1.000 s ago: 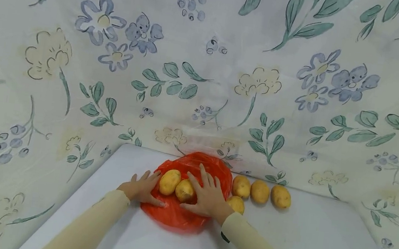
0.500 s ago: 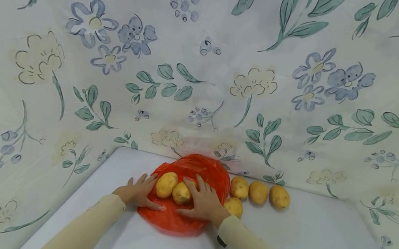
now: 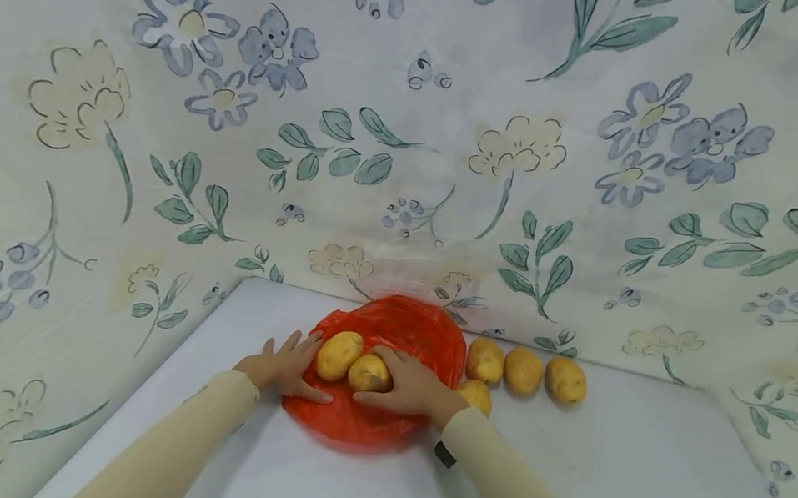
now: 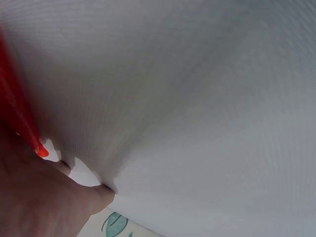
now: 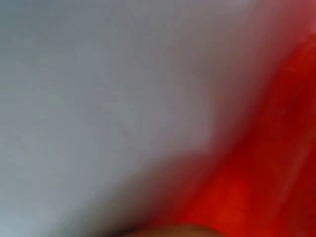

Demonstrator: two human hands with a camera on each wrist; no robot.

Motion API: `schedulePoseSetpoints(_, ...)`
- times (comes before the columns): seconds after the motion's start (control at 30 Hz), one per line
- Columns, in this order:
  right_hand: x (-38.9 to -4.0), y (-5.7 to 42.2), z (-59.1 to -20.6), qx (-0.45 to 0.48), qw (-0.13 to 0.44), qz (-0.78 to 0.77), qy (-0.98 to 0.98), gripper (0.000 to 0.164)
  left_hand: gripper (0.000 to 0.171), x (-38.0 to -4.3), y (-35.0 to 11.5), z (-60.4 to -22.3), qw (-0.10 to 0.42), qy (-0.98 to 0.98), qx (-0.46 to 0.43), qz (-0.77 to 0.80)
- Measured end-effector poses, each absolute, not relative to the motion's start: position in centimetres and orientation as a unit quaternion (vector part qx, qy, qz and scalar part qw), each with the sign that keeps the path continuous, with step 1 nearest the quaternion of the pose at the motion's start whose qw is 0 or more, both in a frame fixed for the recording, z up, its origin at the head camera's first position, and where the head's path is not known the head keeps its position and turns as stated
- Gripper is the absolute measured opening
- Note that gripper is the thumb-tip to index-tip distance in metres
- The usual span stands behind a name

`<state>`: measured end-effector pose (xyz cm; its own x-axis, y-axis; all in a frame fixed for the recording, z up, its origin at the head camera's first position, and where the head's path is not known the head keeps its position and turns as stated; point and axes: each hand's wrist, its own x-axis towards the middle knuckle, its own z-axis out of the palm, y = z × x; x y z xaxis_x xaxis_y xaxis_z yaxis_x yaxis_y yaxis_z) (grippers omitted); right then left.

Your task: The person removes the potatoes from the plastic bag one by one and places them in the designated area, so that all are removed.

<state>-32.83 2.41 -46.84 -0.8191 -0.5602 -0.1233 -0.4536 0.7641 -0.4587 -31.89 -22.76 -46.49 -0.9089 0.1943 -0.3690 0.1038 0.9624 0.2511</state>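
On the white table lies a red plastic bag (image 3: 426, 332), spread wide, with two yellow potatoes on it. My right hand (image 3: 413, 385) reaches over the bag and grips the right-hand potato (image 3: 367, 373), fingers curled over its far side and thumb on the near side. Right beside it sits the other potato (image 3: 339, 356). At the bag's left edge my left hand (image 3: 286, 368) rests with fingers spread and thumb on the red plastic. The left wrist view shows part of that hand (image 4: 44, 197) against the table. Blurred red plastic (image 5: 266, 173) fills the right wrist view's right side.
Several more potatoes lie right of the bag: three in a back row, such as the end potato (image 3: 566, 380), and a nearer potato (image 3: 476, 395) partly behind my right wrist. A floral-patterned sheet (image 3: 405, 199) rises behind the white table (image 3: 603, 478) and along its sides.
My right hand, spread beside the right-hand potato a second ago, has moved left and its fingers now close round that potato. My left hand stays at the bag's edge.
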Motion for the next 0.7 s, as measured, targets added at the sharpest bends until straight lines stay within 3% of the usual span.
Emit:
schedulePoseSetpoints(0.17,-33.1,1.6,-45.6,-0.281,0.165,-0.218,0.920,0.083,0.121,-32.1,-23.1,-46.0,0.194,0.972,0.075,0.112)
schedulePoseSetpoints(0.37,-32.8,1.7,-45.4,-0.290,0.155,-0.221,0.918,0.078,0.120,-32.2,-22.8,-45.7,0.190,0.972,0.079,0.114)
schedulePoseSetpoints(0.7,-31.3,1.0,-47.1,-0.272,0.141,-0.214,0.928,0.085,0.117,-31.3,-22.9,-47.3,0.191,0.970,0.081,0.124)
